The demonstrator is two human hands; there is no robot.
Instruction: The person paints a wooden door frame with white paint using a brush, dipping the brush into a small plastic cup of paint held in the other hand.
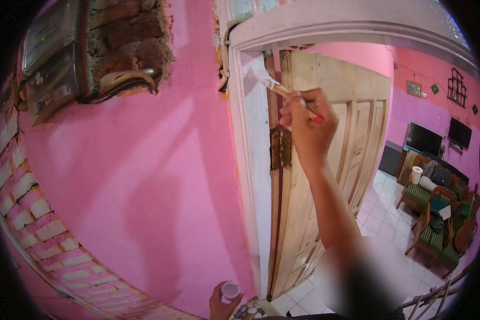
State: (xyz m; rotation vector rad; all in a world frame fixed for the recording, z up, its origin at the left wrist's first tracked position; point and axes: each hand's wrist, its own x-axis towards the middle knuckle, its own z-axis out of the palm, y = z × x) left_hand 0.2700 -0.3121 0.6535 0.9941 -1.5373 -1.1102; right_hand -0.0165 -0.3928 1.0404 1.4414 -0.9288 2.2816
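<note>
Painting the door frame (257, 160), seemingly: right hand (313, 124) grips brush (280, 89) against it, left hand (222, 308) clasps cup (230, 291) beside it; next likely needs steady strokes.

A paintbrush (280, 90) with a light wooden handle, red at its end, is held slantwise in the right hand (310, 120). Its bristles are pointed toward the upper left and laid against the inner face of the door frame (257, 149), near the top corner. The bristles are coated in white, and the ferrule is smeared with it.

The door frame is coated in whitish paint; its inner face is seen as a tall upright strip, wet-looking and brightest around the bristles.

A small round cup (230, 290) is held upright by the left hand (223, 305), well below the brush, near the foot of the frame. Its inside is shown as pale greyish lilac; how full it is cannot be told.
</note>
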